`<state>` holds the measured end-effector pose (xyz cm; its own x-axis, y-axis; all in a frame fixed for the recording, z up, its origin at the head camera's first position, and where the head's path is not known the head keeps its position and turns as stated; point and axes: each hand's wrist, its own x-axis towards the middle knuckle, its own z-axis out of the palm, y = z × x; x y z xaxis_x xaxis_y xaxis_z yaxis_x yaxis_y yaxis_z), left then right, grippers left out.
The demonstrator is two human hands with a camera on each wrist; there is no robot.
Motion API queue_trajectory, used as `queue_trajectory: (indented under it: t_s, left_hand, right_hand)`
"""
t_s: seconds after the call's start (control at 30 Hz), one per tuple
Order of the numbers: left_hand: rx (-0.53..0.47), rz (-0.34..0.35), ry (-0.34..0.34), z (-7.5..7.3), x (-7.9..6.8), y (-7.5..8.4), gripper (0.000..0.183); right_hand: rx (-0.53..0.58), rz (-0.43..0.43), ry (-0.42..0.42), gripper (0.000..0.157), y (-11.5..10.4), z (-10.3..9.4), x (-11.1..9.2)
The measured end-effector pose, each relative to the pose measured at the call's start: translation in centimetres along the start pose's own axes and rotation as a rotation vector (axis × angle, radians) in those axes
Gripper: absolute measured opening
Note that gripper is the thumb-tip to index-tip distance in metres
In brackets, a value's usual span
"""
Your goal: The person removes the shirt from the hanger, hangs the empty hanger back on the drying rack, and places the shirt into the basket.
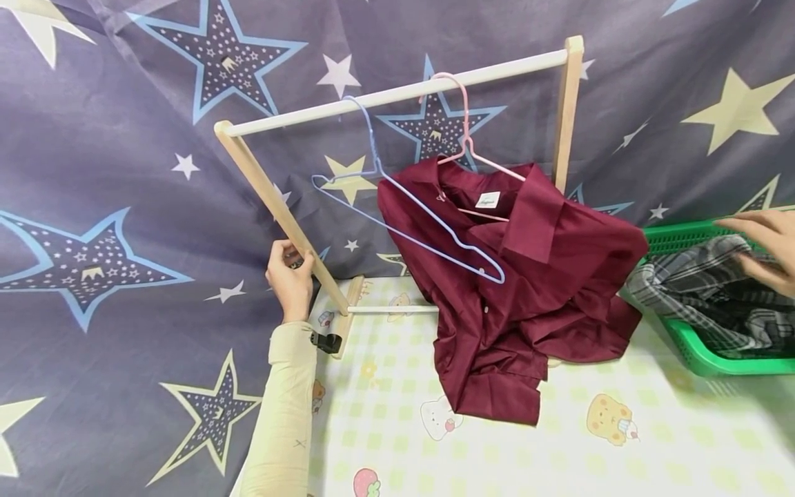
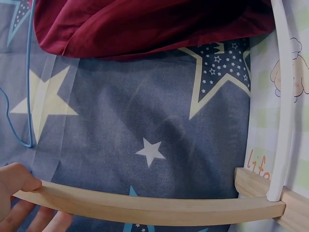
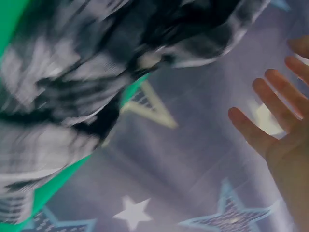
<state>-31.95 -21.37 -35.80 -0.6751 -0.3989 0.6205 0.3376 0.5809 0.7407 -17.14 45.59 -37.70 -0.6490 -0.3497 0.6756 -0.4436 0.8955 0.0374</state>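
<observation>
My left hand (image 1: 292, 276) grips the left wooden post (image 1: 273, 200) of a small clothes rack; in the left wrist view the thumb lies over the post and the fingers under it. A maroon collared shirt (image 1: 577, 228) hangs askew from a pink hanger (image 1: 467, 131) on the white top bar (image 1: 397, 94). Beside it hangs a bare blue hanger (image 1: 373, 141), overlapping the shirt in view. At the right edge, my right hand (image 1: 773, 252) is open with fingers spread, near a black, grey and white plaid garment (image 1: 702, 276). The right wrist view shows nothing in its fingers (image 3: 273, 94).
The plaid garment lies in a green basket (image 1: 686, 345), cut off by the frame's right edge. A light checkered cloth (image 1: 484, 455) covers the table. Behind the rack hangs a dark star-patterned curtain (image 1: 143, 172). The rack's lower white bar (image 1: 391, 310) runs behind the maroon shirt.
</observation>
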Motion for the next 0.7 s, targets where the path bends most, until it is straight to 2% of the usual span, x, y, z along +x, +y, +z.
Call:
queue_trajectory:
  t_s: [0.1,0.2,0.27,0.37,0.47,0.7]
  left_hand:
    - [-0.004,0.005,0.0,0.2,0.1,0.1,0.021]
    - [-0.015,0.001,-0.005,0.3,0.1,0.3,0.021]
    - [-0.016,-0.006,-0.006,0.4,0.0,0.3,0.021]
    - [-0.016,-0.005,-0.004,0.4,-0.1,0.3,0.022]
    - [-0.011,0.0,-0.008,0.5,-0.1,0.4,0.021]
    - [-0.027,0.011,-0.002,0.6,-0.1,0.2,0.021]
  right_hand:
    - [0.054,-0.009,-0.056,0.055,-2.7,-0.5,1.3]
    - [0.058,0.022,-0.181,0.039,-4.6,-0.6,1.8]
    - [0.046,0.034,-0.264,0.042,-5.8,-0.6,2.1]
    - [0.031,0.006,-0.331,0.055,-7.0,-0.3,2.4]
    - [0.03,-0.04,-0.354,0.056,-7.4,0.1,2.2]
    - [-0.018,-0.111,-0.333,0.04,-6.8,1.2,1.0]
